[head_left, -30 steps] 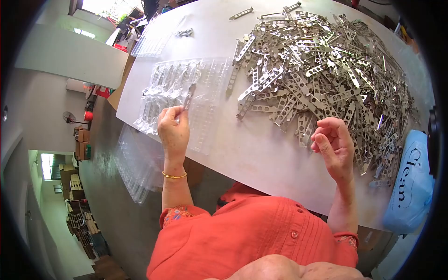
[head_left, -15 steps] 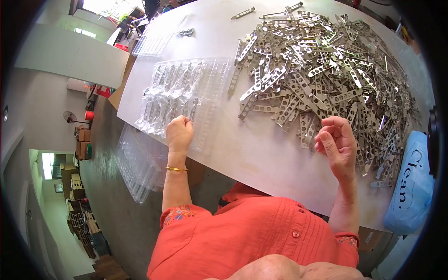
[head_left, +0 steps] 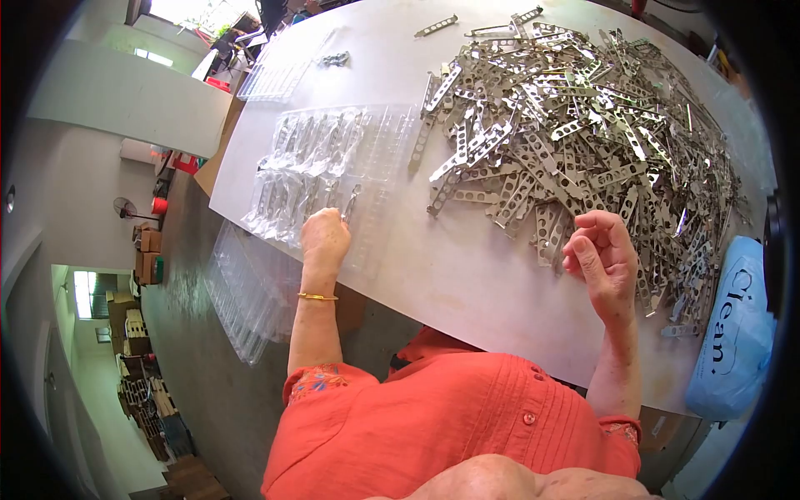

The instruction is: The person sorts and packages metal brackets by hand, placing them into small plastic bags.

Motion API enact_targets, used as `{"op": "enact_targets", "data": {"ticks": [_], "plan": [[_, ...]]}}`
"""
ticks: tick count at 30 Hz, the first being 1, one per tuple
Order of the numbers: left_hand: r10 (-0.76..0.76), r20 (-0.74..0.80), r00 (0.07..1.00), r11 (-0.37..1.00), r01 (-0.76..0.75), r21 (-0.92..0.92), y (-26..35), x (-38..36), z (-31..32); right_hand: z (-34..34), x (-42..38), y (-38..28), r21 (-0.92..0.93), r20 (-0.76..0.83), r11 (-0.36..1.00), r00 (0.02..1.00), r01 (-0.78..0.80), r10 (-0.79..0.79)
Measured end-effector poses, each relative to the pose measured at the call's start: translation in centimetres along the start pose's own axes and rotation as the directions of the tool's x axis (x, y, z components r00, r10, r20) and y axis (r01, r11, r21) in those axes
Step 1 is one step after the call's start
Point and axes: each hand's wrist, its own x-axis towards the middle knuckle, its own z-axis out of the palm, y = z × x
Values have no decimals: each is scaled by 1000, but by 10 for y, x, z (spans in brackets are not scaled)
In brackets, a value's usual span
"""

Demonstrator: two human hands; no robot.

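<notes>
At the near edge of the clear plastic tray [head_left: 379,171], my left hand [head_left: 325,235] is closed, knuckles up. A slim metal strip with holes [head_left: 353,198] reaches from its fingertips into a tray slot; the pinch itself is partly hidden. Other strips lie in the tray's left slots under crinkled clear film [head_left: 312,137]. My right hand [head_left: 602,258] hovers at the near side of a big heap of loose perforated metal strips [head_left: 575,125]. Its fingers are loosely curled and apart from the thumb, with nothing seen between them.
Another clear tray [head_left: 283,71] lies at the table's far left, beside a small dark bundle [head_left: 334,59]. Stacked clear trays [head_left: 242,292] sit below the left table edge. A blue bag [head_left: 733,333] lies at the right edge. One loose strip [head_left: 437,26] lies near the back.
My left hand has shifted very slightly, and the strip at its fingertips now leans a bit to the right. My right hand has hardly moved.
</notes>
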Motion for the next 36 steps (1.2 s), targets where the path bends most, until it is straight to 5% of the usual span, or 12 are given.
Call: {"op": "enact_targets", "data": {"ticks": [9,11,15,18,21,24,26,27,31,33,36], "plan": [[14,-227,974,999,-21,-28,32,-18,-21,-4,-2,-8,11,-35,999,999,-37,38],[169,-432,886,951,-261,-165,51,-21,-27,-1,-2,-14,32,-42,999,999,-26,27],[358,-521,774,698,-593,-402,113,-38,-32,1,-8,-31,43,-22,999,1000,-11,12],[500,-521,692,487,-722,-491,154,-55,-18,-10,-29,-48,24,144,968,959,-251,245],[574,-584,575,349,-816,-460,183,-66,-11,-35,-55,-66,-257,268,772,724,-582,635],[561,-641,524,262,-846,-464,200,-71,-13,-50,-70,-97,-601,301,398,265,-694,916],[550,-663,508,241,-856,-457,208,-72,-12,-64,-83,-100,-705,377,331,64,-628,924],[536,-678,503,205,-856,-474,210,-72,-11,-70,-93,-95,-706,375,333,69,-624,924],[528,-691,493,145,-855,-498,209,-72,-9,-68,-117,-77,-813,253,-54,-435,-580,864],[519,-703,486,141,-860,-490,208,-70,-5,-45,-143,-91,-859,268,61,-346,-508,899],[551,-686,475,132,-861,-491,206,-69,-2,-62,-138,-64,-877,262,72,-347,-474,901]]}}
